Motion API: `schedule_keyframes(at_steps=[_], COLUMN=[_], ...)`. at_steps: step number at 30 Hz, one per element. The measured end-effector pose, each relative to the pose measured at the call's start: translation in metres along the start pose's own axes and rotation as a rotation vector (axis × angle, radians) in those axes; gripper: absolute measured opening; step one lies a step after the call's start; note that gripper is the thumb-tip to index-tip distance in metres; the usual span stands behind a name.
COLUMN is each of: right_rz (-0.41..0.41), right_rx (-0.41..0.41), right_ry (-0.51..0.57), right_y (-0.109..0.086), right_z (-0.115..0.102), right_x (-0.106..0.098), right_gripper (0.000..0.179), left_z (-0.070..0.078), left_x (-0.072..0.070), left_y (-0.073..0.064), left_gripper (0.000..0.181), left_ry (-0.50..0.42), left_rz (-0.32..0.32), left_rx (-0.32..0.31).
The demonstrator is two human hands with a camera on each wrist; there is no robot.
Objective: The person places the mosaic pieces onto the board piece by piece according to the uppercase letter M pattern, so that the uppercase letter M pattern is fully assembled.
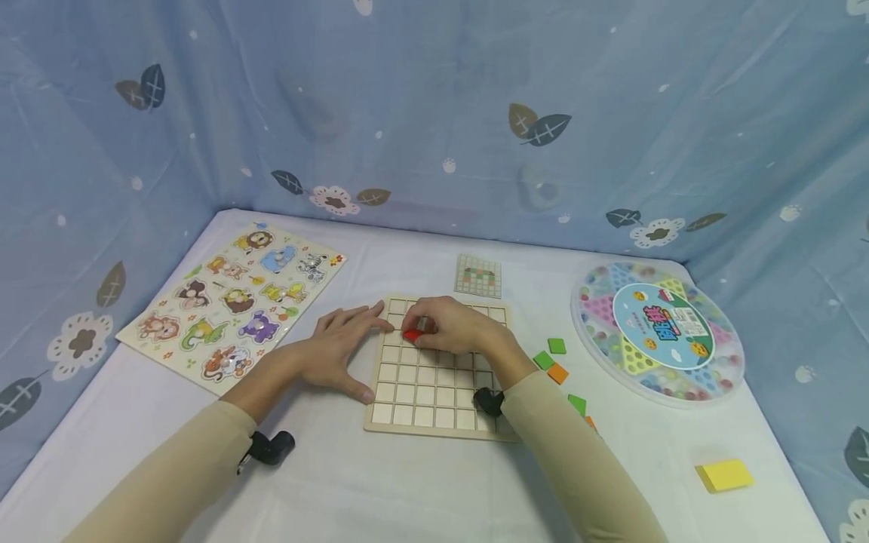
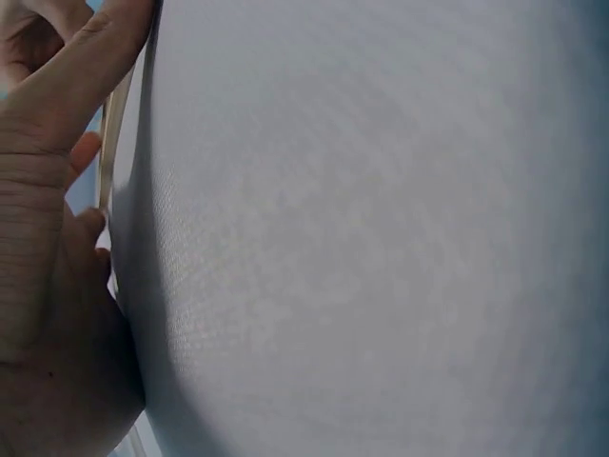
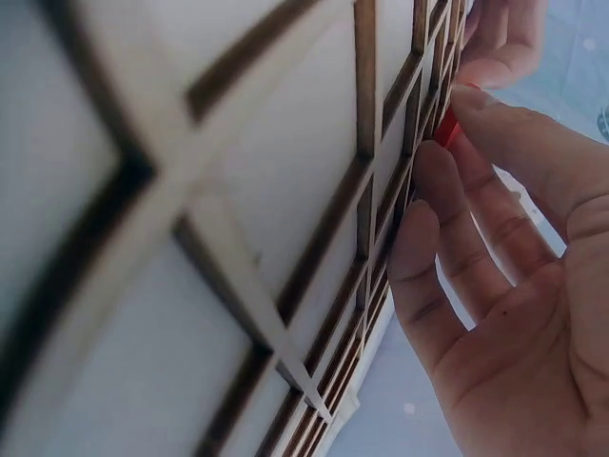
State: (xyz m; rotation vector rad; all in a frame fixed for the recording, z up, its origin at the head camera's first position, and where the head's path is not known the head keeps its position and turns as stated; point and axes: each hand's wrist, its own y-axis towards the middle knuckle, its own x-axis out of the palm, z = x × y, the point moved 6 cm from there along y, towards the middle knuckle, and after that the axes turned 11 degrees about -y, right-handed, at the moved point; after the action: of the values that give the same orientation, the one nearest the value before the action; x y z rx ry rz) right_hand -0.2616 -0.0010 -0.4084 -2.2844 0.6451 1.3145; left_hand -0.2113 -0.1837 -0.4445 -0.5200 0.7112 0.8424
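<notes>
The right hand (image 1: 453,326) pinches a red piece (image 1: 411,335) at the far left part of the wooden grid board (image 1: 404,394) — the left hand (image 1: 337,352), with fingers spread apart, touches the board's left edge. Green tiles (image 1: 557,345) lie to the right.

Beige sleeves (image 1: 170,475), black wrist cameras (image 1: 273,449)

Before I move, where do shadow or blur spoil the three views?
Head: board readable, though shaded under the right hand; left wrist: mostly soft, low-detail cloth, with a dark shadow band beside the left hand; right wrist: nearest board lines blurred at the left edge, red piece partly hidden by fingers.
</notes>
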Motion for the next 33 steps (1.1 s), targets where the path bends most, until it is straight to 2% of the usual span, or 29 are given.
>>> schedule_keyframes(at_steps=[10,17,33], right_rz=[0.000,0.015,-0.017], right_rx=[0.005,-0.046,-0.025], right_ry=[-0.033,-0.072,-0.096], right_y=[-0.0013,0.0004,-0.0008], right_z=[0.0016,-0.0022,-0.0063], right_x=[0.0009,0.0023,0.0021], right_gripper=[0.022,0.019,0.018], left_z=[0.0011,0.0000,0.0001], left_x=[0.0005,-0.0007,-0.0008], left_y=[0.0013,0.0008,0.0005], left_gripper=[0.112,0.113,0.113], left_ry=[-0.019,-0.005,-0.012], left_rz=[-0.016,-0.026,-0.021], left_rx=[-0.002,-0.015,-0.021])
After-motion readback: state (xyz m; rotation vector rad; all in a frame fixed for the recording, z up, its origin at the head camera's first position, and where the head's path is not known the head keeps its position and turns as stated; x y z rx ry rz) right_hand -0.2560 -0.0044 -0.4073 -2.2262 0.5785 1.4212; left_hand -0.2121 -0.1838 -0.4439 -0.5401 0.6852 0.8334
